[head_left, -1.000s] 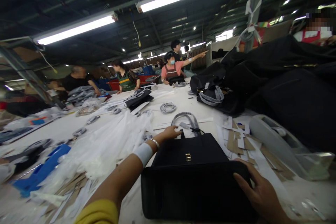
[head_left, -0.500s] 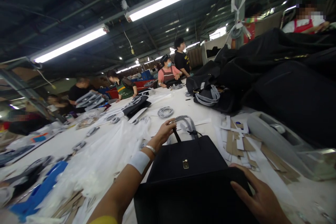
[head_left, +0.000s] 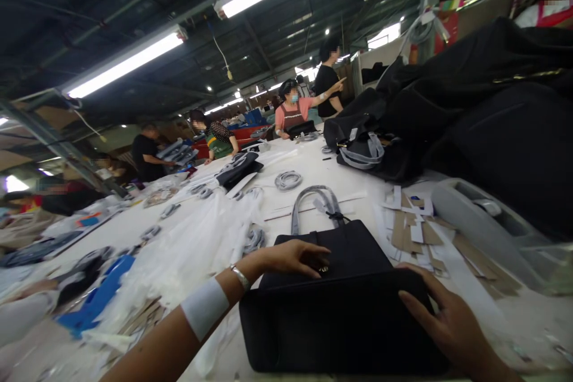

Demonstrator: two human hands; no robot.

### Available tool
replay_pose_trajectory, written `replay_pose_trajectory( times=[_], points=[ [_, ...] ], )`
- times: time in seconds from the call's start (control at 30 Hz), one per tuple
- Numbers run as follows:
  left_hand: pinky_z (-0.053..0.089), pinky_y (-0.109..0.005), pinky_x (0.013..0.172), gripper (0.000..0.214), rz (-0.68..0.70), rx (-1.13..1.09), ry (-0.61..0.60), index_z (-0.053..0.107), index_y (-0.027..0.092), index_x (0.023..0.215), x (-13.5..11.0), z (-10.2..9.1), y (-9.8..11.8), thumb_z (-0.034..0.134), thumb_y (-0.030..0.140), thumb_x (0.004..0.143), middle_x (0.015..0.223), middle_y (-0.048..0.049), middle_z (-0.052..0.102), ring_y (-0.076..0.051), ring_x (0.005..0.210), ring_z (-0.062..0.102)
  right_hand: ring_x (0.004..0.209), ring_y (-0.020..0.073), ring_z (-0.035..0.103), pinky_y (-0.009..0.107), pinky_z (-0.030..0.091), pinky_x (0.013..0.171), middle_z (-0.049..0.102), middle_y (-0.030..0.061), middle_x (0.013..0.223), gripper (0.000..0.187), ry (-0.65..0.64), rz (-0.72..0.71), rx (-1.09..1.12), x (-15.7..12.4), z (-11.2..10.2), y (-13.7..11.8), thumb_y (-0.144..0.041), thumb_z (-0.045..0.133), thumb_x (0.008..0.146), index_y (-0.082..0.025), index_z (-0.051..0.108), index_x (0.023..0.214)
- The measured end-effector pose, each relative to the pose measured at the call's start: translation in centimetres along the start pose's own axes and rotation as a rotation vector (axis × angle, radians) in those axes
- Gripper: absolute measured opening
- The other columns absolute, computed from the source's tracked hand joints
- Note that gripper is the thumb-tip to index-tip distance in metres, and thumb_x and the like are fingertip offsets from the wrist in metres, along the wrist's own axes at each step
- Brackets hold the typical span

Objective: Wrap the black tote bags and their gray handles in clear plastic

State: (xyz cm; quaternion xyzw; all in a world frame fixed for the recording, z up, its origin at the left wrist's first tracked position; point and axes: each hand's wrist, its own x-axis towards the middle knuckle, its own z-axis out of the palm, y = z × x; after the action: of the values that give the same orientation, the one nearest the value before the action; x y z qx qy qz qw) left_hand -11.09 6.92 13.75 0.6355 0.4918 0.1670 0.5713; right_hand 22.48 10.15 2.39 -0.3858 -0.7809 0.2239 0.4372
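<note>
From here I have the right hand (head_left: 451,317) grasping the black handbag (head_left: 342,322) by its near right corner, seemingly steadying it on the white table (head_left: 333,174). The clasp (head_left: 324,269) faces up, likely for access, at the left hand (head_left: 290,256); whether that pinches it, I cannot tell.

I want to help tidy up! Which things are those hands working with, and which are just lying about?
In use:
- black bag, gripped by the right hand
- its gold clasp, at the left hand

Seemingly just lying about:
- white plastic sheeting
- blue plastic object
- paper and cardboard scraps
- grey coil
</note>
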Motion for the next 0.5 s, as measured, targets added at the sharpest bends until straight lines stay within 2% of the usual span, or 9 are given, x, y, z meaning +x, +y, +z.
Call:
replay_pose_trajectory(
  times=[0.03, 0.1, 0.2, 0.3, 0.43, 0.5],
  points=[
    [0.045, -0.042, 0.105, 0.078, 0.015, 0.004, -0.001, 0.05, 0.023, 0.142, -0.3, 0.2, -0.3, 0.083, 0.031, 0.072, 0.135, -0.0121, 0.062, -0.028, 0.123, 0.059, 0.1, 0.0255, 0.071, 0.031, 0.058, 0.087, 0.073, 0.0043, 0.11, 0.04, -0.007, 0.005, -0.003, -0.1, 0.0, 0.2, -0.053, 0.055, 0.088, -0.025, 0.061, 0.116],
    [0.045, -0.042, 0.105, 0.075, 0.08, 0.125, 0.102, 0.052, 0.023, 0.14, -0.8, 0.1, -0.6, 0.083, 0.032, 0.072, 0.137, -0.0119, 0.059, -0.028, 0.126, 0.056, 0.097, 0.0261, 0.071, 0.033, 0.058, 0.087, 0.073, 0.0046, 0.109, 0.042, -0.008, 0.012, -0.011, -0.1, 0.1, 0.5, -0.055, 0.054, 0.088, -0.026, 0.061, 0.117],
    [0.045, -0.04, 0.103, 0.066, 0.142, 0.538, 0.216, 0.06, 0.023, 0.132, -1.2, -0.1, -0.8, 0.084, 0.032, 0.07, 0.13, -0.0113, 0.061, -0.029, 0.12, 0.058, 0.093, 0.027, 0.072, 0.034, 0.059, 0.084, 0.074, 0.005, 0.107, 0.043, 0.0, 0.016, -0.017, -0.1, 0.2, 0.8, -0.057, 0.054, 0.087, -0.026, 0.061, 0.116],
    [0.049, -0.034, 0.094, 0.065, 0.158, 0.769, 0.192, 0.06, 0.026, 0.132, -1.1, 0.4, -0.8, 0.082, 0.026, 0.071, 0.127, -0.0105, 0.061, -0.028, 0.111, 0.062, 0.089, 0.0278, 0.073, 0.036, 0.06, 0.083, 0.075, 0.0053, 0.104, 0.044, -0.013, 0.021, -0.014, 0.0, 0.1, 0.8, -0.059, 0.054, 0.086, -0.027, 0.061, 0.115],
    [0.05, -0.028, 0.087, 0.042, 0.185, 0.872, 0.22, 0.068, 0.028, 0.122, -0.7, 1.3, -0.7, 0.074, 0.027, 0.08, 0.116, -0.008, 0.065, -0.026, 0.101, 0.066, 0.092, 0.0304, 0.072, 0.038, 0.06, 0.084, 0.074, 0.006, 0.106, 0.046, -0.017, 0.055, -0.006, 0.1, 0.1, 0.8, -0.061, 0.055, 0.084, -0.027, 0.063, 0.114],
    [0.05, -0.027, 0.083, 0.04, 0.206, 0.9, 0.196, 0.068, 0.029, 0.12, -0.6, 1.7, -0.5, 0.072, 0.025, 0.081, 0.115, -0.0067, 0.066, -0.025, 0.099, 0.066, 0.094, 0.0311, 0.072, 0.038, 0.059, 0.084, 0.074, 0.006, 0.108, 0.047, -0.024, 0.068, 0.003, 0.0, 0.2, 0.8, -0.061, 0.056, 0.083, -0.027, 0.064, 0.114]
  ],
)
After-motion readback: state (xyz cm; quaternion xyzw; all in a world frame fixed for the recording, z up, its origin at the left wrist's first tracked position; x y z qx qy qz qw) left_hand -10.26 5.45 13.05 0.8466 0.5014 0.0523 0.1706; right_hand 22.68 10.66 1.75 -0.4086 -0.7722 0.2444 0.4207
